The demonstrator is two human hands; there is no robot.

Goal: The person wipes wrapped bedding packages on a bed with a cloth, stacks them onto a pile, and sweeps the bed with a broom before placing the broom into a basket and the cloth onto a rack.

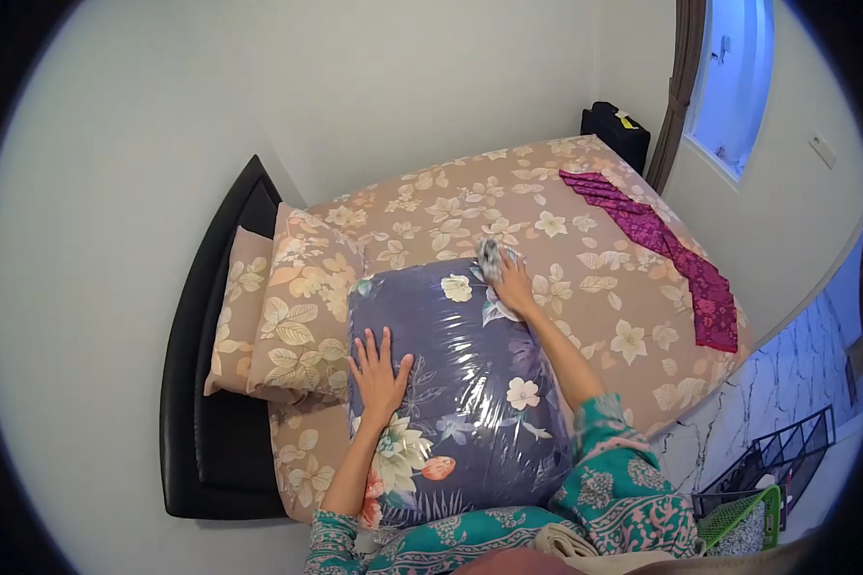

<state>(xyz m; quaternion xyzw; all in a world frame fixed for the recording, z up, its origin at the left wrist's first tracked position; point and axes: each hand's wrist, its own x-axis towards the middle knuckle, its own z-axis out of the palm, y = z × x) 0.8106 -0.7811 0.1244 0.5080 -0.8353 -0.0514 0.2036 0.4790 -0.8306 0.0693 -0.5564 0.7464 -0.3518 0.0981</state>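
Observation:
A large, puffy dark-blue floral bundle [441, 359], apparently bedding, lies on the bed in front of me inside shiny clear plastic. My left hand [380, 381] rests flat on its left side with the fingers spread. At the bundle's far right corner, my right hand [514, 286] grips a small grey-and-white cloth [489, 259] that is bunched under the fingers. Part of the cloth is hidden by that hand. The bundle's near edge meets my green patterned clothing.
The bed [623, 297] has a beige floral sheet, matching pillows [307, 297] and a black headboard [206, 412]. A magenta patterned cloth [666, 244] lies along its far right side. A black case [616, 134] stands beyond. A green basket [743, 522] and black rack [796, 450] are at lower right.

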